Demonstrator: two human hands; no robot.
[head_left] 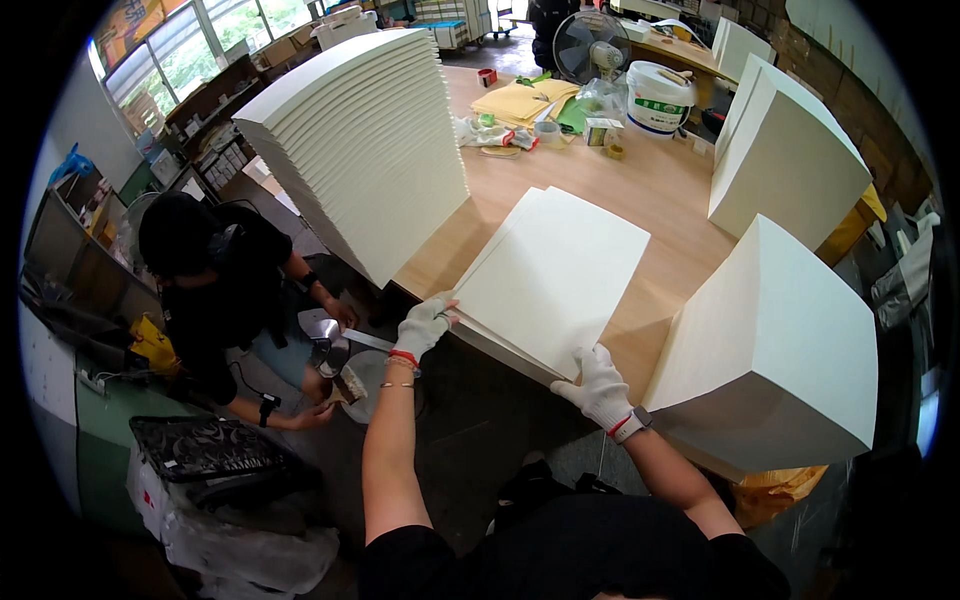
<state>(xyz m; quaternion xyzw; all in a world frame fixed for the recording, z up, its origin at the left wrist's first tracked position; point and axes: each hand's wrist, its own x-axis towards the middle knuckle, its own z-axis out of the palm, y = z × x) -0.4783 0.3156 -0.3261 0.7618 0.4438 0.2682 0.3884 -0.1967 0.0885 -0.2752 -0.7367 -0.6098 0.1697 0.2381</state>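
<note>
A low pile of white sheets, the upper ones slightly out of line, lies at the table's near edge in front of me. My left hand, in a white glove with bare fingertips, grips the pile's left corner between thumb and fingers. At the near right corner, my gloved right hand rests against the sheets, its thumb stretched out along the edge and apart from the fingers. A tall stack of white sheets with a rippled side stands beyond my left hand. To the right of my right hand is another thick white stack.
A third white stack stands at the far right. Across the wooden table are a white bucket, yellow envelopes and small clutter, with a fan behind. At left a co-worker sits holding a brush over a pail.
</note>
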